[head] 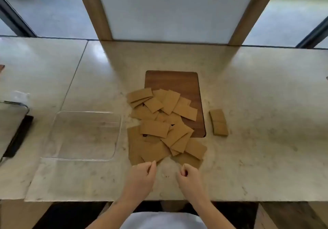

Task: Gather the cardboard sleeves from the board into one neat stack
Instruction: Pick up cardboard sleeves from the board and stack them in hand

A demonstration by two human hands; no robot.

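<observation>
Pale marble counter (248,104) carries the wooden board (177,81), cardboard sleeves (159,127) scattered over its near half and spilling toward me. Both my left hand (142,175) and right hand (188,179) rest at the pile's near edge, fingers curled, empty. Two sleeves (218,122) lie right of the board.

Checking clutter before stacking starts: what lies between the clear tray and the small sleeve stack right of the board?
In the head view, the scattered sleeves and the board lie between the clear tray and the small stack.
</observation>
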